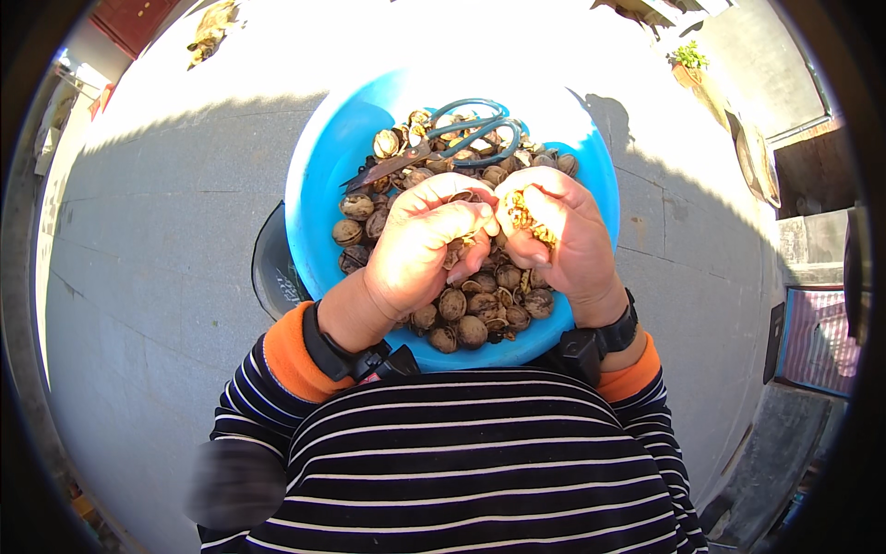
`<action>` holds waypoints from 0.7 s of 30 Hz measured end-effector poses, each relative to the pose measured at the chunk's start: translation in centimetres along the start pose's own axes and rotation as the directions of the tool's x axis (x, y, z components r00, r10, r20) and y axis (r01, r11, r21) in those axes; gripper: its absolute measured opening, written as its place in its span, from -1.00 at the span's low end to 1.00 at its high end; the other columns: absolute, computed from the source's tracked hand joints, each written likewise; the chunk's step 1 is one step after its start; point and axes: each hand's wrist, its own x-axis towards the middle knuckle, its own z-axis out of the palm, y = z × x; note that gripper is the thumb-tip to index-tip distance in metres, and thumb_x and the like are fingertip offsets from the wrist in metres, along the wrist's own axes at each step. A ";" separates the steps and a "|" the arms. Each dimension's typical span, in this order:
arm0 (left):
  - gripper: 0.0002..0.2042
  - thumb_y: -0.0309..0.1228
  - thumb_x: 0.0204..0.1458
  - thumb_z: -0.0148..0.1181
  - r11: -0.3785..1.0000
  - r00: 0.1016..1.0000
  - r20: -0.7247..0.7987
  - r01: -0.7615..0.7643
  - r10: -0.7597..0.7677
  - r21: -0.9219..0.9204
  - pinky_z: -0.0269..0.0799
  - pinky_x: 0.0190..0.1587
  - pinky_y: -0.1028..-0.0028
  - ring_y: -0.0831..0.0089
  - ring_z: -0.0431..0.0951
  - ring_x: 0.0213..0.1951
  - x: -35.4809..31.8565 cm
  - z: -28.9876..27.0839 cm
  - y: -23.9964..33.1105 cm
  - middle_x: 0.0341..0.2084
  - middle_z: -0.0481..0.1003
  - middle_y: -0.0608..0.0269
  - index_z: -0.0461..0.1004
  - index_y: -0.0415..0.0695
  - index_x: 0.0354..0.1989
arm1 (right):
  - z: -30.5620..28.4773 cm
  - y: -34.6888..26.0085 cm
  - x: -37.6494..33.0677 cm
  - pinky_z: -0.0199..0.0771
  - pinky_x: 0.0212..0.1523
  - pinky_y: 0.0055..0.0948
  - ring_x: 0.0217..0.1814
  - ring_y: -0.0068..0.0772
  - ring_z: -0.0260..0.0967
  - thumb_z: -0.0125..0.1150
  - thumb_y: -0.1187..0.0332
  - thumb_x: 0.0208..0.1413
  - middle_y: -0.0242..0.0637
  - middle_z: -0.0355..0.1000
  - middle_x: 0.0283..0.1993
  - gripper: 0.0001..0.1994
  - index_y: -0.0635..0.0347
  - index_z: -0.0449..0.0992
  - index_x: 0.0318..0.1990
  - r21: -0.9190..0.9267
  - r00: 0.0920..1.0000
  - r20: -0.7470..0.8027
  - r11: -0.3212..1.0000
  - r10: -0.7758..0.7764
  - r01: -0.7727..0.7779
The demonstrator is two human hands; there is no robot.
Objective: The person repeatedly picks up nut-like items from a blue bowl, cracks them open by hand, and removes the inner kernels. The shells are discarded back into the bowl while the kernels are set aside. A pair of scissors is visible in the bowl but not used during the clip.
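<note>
Brown and hard-shelled, a cracked walnut (519,214) sits between both hands above the middle of the blue plastic basin (314,198), its pale crumpled kernel showing at the right hand (563,242). The right hand's fingers curl tight round the open shell, the thumb pressing at the exposed meat; the left hand (426,247) closes on the other part, fingertips meeting the right hand's. The shell looks light, stiff and brittle, likely to snap into sharp bits, while the kernel seems crumbly, so it is best held by the shell's outer curve and prised along the split. Whole walnuts (471,314) fill the basin toward its near rim; dark-handled scissors (452,140) lie on them near the far rim.
</note>
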 end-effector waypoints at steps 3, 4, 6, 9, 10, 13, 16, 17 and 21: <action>-0.88 -0.50 0.14 0.06 0.998 0.999 -0.005 -0.046 0.046 -0.035 0.15 -0.71 0.61 0.53 0.40 -0.67 0.0 -0.1 -0.2 -0.55 0.46 0.23 0.46 -0.21 -0.19 | 0.2 0.2 0.1 0.11 -0.63 -0.68 -0.64 -0.70 0.13 -0.09 0.46 0.30 -0.38 0.37 -0.46 -0.82 0.31 0.44 -0.09 -0.145 0.999 -0.033 0.989 -0.035 0.030; -0.89 -0.50 0.15 0.07 0.998 0.999 0.003 -0.054 0.055 -0.032 0.15 -0.71 0.61 0.54 0.40 -0.67 0.0 -0.2 -0.4 -0.55 0.46 0.24 0.46 -0.21 -0.19 | 0.3 0.3 0.1 0.12 -0.63 -0.68 -0.64 -0.71 0.14 -0.06 0.46 0.29 -0.38 0.37 -0.46 -0.83 0.31 0.44 -0.10 -0.211 0.997 -0.040 0.976 -0.065 0.055; -0.89 -0.48 0.16 0.10 0.996 0.996 0.035 -0.084 0.085 -0.020 0.15 -0.71 0.62 0.55 0.39 -0.67 0.0 -0.3 -0.6 -0.54 0.46 0.24 0.45 -0.21 -0.19 | 0.5 0.5 0.1 0.14 -0.64 -0.68 -0.63 -0.73 0.16 -0.01 0.46 0.28 -0.39 0.38 -0.47 -0.86 0.31 0.45 -0.13 -0.320 0.991 -0.073 0.944 -0.111 0.082; -0.91 -0.48 0.17 0.12 0.997 0.998 0.004 -0.062 0.062 0.053 0.15 -0.71 0.63 0.56 0.39 -0.67 -0.1 -0.5 -0.7 -0.54 0.47 0.24 0.44 -0.21 -0.19 | 0.6 0.7 0.1 0.17 -0.64 -0.67 -0.61 -0.73 0.19 0.04 0.46 0.26 -0.41 0.37 -0.50 -0.87 0.32 0.47 -0.16 -0.415 0.982 -0.124 0.906 -0.144 0.081; -0.91 -0.49 0.18 0.12 0.996 0.998 0.002 -0.067 0.067 0.058 0.15 -0.71 0.64 0.57 0.39 -0.67 -0.1 -0.6 -0.7 -0.54 0.47 0.23 0.44 -0.21 -0.20 | 0.6 0.7 0.1 0.18 -0.64 -0.67 -0.61 -0.73 0.20 0.05 0.46 0.25 -0.42 0.37 -0.51 -0.88 0.32 0.48 -0.17 -0.425 0.982 -0.123 0.902 -0.142 0.077; -0.94 -0.52 0.17 0.12 0.995 0.997 -0.014 -0.074 0.075 0.073 0.14 -0.72 0.64 0.58 0.38 -0.68 0.0 -0.6 -0.8 -0.54 0.48 0.22 0.44 -0.20 -0.22 | 0.4 0.8 0.2 0.19 -0.64 -0.67 -0.61 -0.74 0.22 0.07 0.45 0.24 -0.42 0.38 -0.51 -0.88 0.32 0.49 -0.18 -0.453 0.983 -0.121 0.888 -0.141 0.072; -0.95 -0.54 0.16 0.11 0.992 0.996 -0.026 -0.085 0.088 0.092 0.14 -0.73 0.64 0.60 0.38 -0.69 0.0 -0.4 -0.8 -0.54 0.49 0.23 0.43 -0.20 -0.23 | 0.3 0.9 0.2 0.20 -0.64 -0.68 -0.62 -0.74 0.22 0.07 0.44 0.25 -0.41 0.40 -0.50 -0.87 0.32 0.49 -0.19 -0.476 0.979 -0.128 0.876 -0.156 0.077; -0.95 -0.55 0.16 0.10 0.991 0.995 -0.031 -0.087 0.091 0.103 0.14 -0.73 0.64 0.60 0.37 -0.69 0.0 -0.3 -0.8 -0.54 0.49 0.23 0.43 -0.20 -0.23 | 0.3 1.0 0.2 0.20 -0.64 -0.68 -0.62 -0.74 0.22 0.07 0.44 0.25 -0.41 0.41 -0.50 -0.87 0.32 0.49 -0.19 -0.485 0.978 -0.130 0.871 -0.161 0.079; -0.95 -0.57 0.16 0.09 0.987 0.997 -0.050 -0.058 0.067 0.149 0.14 -0.73 0.64 0.61 0.37 -0.70 -0.1 -0.2 -0.5 -0.55 0.49 0.24 0.43 -0.19 -0.24 | 0.2 0.7 0.0 0.22 -0.63 -0.68 -0.61 -0.73 0.24 0.07 0.44 0.25 -0.40 0.43 -0.48 -0.87 0.32 0.49 -0.18 -0.467 0.984 -0.126 0.883 -0.128 0.055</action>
